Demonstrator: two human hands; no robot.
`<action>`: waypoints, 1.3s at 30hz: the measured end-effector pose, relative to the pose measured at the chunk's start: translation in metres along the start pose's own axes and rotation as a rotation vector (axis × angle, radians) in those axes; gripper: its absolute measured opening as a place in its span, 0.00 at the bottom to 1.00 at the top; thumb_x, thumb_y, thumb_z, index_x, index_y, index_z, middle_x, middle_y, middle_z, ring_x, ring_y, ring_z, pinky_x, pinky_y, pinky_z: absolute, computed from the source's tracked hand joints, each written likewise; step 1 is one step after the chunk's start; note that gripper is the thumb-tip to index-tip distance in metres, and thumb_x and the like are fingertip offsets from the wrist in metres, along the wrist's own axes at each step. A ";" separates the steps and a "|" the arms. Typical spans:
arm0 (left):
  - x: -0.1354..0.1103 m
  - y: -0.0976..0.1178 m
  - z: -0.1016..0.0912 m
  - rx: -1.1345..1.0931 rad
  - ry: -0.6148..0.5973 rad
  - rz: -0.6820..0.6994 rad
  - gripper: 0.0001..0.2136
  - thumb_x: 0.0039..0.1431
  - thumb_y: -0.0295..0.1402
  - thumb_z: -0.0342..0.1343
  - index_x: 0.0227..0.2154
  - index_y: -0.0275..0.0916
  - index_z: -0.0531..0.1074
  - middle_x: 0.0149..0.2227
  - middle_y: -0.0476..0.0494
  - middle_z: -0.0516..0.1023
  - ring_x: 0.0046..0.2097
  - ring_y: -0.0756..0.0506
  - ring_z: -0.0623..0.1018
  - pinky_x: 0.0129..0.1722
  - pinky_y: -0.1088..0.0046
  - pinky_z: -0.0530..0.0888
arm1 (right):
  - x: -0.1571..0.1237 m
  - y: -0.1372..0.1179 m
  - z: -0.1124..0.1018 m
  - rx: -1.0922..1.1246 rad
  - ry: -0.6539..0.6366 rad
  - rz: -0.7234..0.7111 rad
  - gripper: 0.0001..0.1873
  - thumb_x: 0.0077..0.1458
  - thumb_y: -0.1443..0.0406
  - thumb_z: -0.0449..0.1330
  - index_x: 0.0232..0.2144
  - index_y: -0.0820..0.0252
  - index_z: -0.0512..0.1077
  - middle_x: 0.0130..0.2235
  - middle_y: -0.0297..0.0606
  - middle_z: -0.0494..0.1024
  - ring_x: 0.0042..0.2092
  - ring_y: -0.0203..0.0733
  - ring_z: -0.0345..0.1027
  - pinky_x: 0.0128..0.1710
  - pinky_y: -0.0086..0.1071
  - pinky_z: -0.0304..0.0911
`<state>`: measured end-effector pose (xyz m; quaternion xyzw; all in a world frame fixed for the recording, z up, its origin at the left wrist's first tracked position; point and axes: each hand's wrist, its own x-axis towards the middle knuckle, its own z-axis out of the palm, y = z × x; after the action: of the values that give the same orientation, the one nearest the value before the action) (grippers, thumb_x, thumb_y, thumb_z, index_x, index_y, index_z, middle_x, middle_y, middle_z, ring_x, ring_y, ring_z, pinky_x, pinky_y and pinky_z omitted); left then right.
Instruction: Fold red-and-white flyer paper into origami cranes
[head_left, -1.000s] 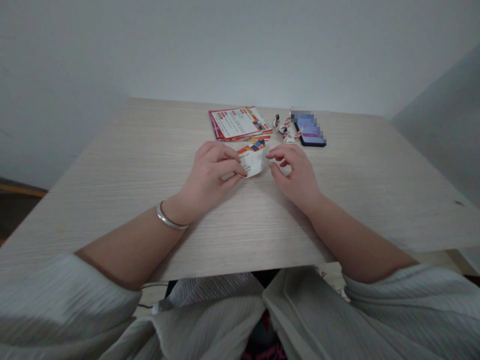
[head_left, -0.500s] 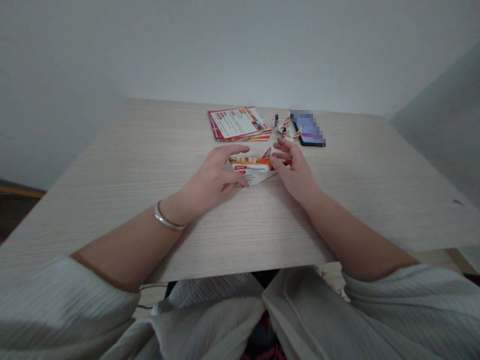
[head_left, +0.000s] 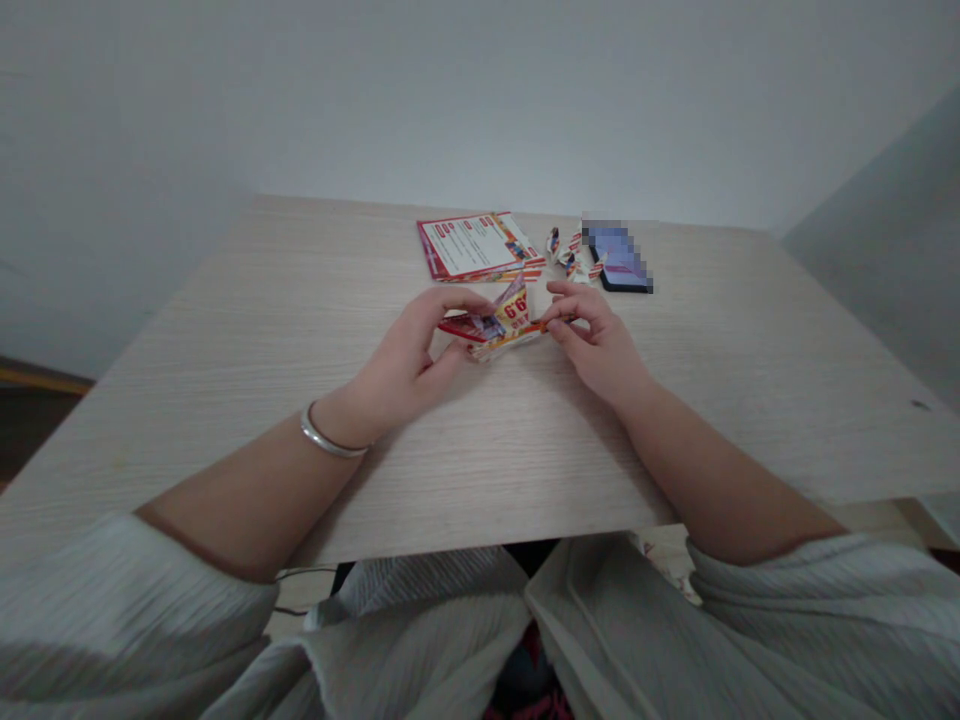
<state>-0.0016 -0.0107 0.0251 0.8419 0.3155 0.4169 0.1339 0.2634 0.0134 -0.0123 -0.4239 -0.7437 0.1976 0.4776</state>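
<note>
A partly folded printed paper point(head_left: 516, 312), red, yellow and white, is held between my two hands just above the table. My left hand point(head_left: 420, 350) grips its left side, with the thumb below and the fingers over the top. On the other side, the thumb and forefinger of my right hand point(head_left: 596, 335) pinch the paper's right end. A pointed flap stands up from the middle, showing large red print on yellow. My fingers cover parts of both ends.
Behind the hands lies a stack of printed leaflets point(head_left: 480, 246). Several small folded paper pieces point(head_left: 571, 262) sit to its right, beside a phone point(head_left: 622, 260) with a blurred screen. All rest on the pale wooden table point(head_left: 262, 300), which meets a wall point(head_left: 480, 100) at the back.
The paper has turned in my hands: its white printed side faced me before, and now a red and yellow flap stands up. My left fingers have closed on the left side.
</note>
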 end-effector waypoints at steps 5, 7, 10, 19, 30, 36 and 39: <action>0.002 -0.004 -0.001 0.085 -0.292 0.062 0.18 0.71 0.37 0.50 0.59 0.41 0.73 0.55 0.39 0.83 0.55 0.40 0.81 0.66 0.52 0.69 | -0.002 0.005 0.000 -0.026 -0.064 -0.042 0.05 0.64 0.63 0.63 0.39 0.50 0.80 0.65 0.44 0.71 0.68 0.53 0.65 0.61 0.57 0.70; 0.003 -0.007 0.000 0.134 -0.421 0.126 0.18 0.73 0.41 0.47 0.56 0.42 0.76 0.54 0.41 0.84 0.55 0.39 0.81 0.70 0.47 0.61 | -0.002 0.005 -0.002 -0.035 -0.092 -0.026 0.05 0.64 0.62 0.63 0.39 0.50 0.80 0.65 0.45 0.71 0.69 0.55 0.63 0.63 0.59 0.67; 0.003 -0.007 0.002 0.224 -0.507 0.198 0.19 0.76 0.42 0.45 0.57 0.43 0.78 0.57 0.41 0.83 0.61 0.38 0.79 0.73 0.45 0.53 | 0.000 0.003 -0.005 -0.060 -0.129 0.042 0.05 0.62 0.62 0.63 0.37 0.51 0.81 0.66 0.44 0.71 0.71 0.55 0.60 0.67 0.61 0.62; -0.001 -0.003 0.007 0.413 -0.533 0.236 0.18 0.75 0.40 0.48 0.60 0.44 0.76 0.58 0.43 0.83 0.60 0.38 0.79 0.69 0.49 0.60 | 0.000 0.004 -0.003 0.026 -0.211 0.184 0.13 0.58 0.64 0.64 0.46 0.52 0.80 0.63 0.46 0.75 0.67 0.54 0.67 0.63 0.56 0.67; 0.004 0.005 0.010 0.462 -0.546 0.210 0.14 0.72 0.36 0.51 0.49 0.42 0.81 0.52 0.42 0.85 0.59 0.37 0.79 0.71 0.43 0.57 | -0.003 0.000 0.012 0.033 -0.098 0.211 0.36 0.50 0.64 0.70 0.60 0.52 0.65 0.62 0.50 0.73 0.50 0.49 0.77 0.41 0.41 0.78; 0.003 0.006 0.010 0.436 -0.578 0.194 0.13 0.72 0.35 0.51 0.49 0.42 0.80 0.55 0.44 0.85 0.59 0.37 0.78 0.71 0.42 0.55 | -0.005 -0.002 0.014 0.030 -0.042 0.263 0.33 0.46 0.66 0.70 0.52 0.51 0.61 0.63 0.46 0.71 0.31 0.33 0.71 0.31 0.35 0.74; 0.002 0.010 0.010 0.443 -0.590 0.165 0.14 0.71 0.36 0.51 0.49 0.41 0.80 0.56 0.42 0.84 0.58 0.36 0.78 0.66 0.45 0.63 | -0.004 -0.007 0.013 -0.015 -0.075 0.208 0.22 0.47 0.67 0.69 0.43 0.52 0.66 0.62 0.45 0.72 0.35 0.37 0.73 0.32 0.36 0.75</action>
<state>0.0118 -0.0165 0.0251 0.9569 0.2769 0.0873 -0.0005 0.2499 0.0081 -0.0154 -0.4949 -0.7144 0.2562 0.4233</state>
